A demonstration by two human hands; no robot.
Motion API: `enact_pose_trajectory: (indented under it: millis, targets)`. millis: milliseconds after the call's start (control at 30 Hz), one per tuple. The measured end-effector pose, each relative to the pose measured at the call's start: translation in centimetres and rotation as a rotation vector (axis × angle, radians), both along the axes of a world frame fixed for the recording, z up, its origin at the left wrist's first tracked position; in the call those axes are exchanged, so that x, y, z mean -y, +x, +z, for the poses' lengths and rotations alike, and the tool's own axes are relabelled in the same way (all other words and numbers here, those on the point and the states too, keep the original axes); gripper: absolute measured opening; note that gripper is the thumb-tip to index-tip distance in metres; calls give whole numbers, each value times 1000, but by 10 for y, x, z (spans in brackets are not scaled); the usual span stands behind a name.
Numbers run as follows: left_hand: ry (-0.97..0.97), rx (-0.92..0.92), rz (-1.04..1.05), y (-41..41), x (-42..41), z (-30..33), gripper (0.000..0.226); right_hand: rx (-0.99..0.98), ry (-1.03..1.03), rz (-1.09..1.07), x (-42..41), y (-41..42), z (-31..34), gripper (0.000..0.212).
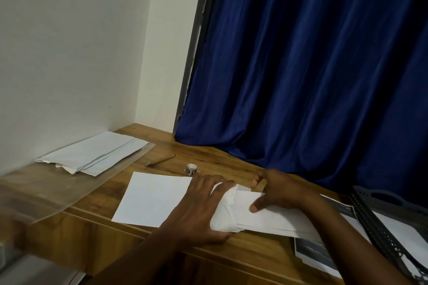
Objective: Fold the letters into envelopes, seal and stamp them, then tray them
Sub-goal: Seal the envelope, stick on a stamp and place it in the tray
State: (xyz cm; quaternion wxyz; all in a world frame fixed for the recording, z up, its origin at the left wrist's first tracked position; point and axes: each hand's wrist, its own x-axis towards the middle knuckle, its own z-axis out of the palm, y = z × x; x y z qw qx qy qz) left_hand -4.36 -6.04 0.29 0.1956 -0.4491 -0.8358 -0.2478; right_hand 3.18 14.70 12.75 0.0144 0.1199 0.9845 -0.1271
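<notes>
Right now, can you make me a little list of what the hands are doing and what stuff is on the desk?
left hand: pushes folded letter into the envelope
right hand: holds envelope open
flat sheet: left of the hands
envelope stack: by the wall
pen: behind the sheet
sticker roll: near the pen
tray: far right

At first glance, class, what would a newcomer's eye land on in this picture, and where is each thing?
The deep blue curtain fills the right and centre, hanging down to the wooden desk. At the near edge, the left hand and right hand work a folded letter into a white envelope, beside a flat white sheet. A stack of envelopes lies far left by the wall.
</notes>
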Motion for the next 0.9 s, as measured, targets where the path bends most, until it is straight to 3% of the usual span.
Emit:
enact_pose_trajectory:
  millis: [367,467,600,667,733,900]
  targets:
    - [32,-6,-5,-2,0,-6,107,-406,186,54,35,-4,-45,79]
    - [9,-3,7,-2,1,-2,108,-530,70,-90,16,16,-48,82]
    - [16,-7,17,-4,0,-5,108,-426,-251,-306,-19,50,-47,77]
    - [18,-10,19,-5,-1,-6,109,-377,-510,-304,-26,63,-46,51]
    - [7,10,20,-6,-1,-5,110,-358,-632,-269,-25,70,-49,34]
    - [3,-1,15,-3,0,-3,107,-432,-721,-194,-11,56,-62,32]
